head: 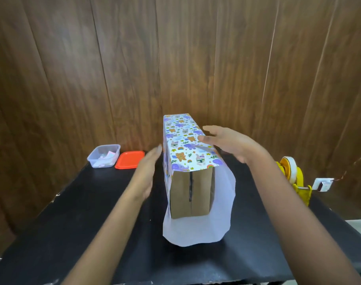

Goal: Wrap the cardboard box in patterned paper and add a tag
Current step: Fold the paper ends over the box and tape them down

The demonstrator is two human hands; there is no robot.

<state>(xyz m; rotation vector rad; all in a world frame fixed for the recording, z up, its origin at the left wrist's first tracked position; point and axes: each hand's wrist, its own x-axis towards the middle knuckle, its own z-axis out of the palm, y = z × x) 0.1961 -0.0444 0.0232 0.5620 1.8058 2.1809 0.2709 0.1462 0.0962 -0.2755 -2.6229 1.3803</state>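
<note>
A tall cardboard box (191, 195) stands on the black table (72, 212), its long axis running away from me. Patterned paper (185, 145) with cartoon animals covers its top and left side. At the near end the paper's white underside (223, 210) sticks out past the bare cardboard face as an open sleeve. My left hand (146, 173) is flat and open beside the box's left side, fingertips near the top edge. My right hand (229, 142) hovers open over the top right edge, thumb touching the paper. No tag is visible as such.
A clear plastic tub (103, 156) holding small paper pieces sits at the back left, its orange lid (130, 159) beside it. A yellow tape dispenser (295, 175) stands at the right table edge. A wood-panelled wall (134, 68) rises behind the table.
</note>
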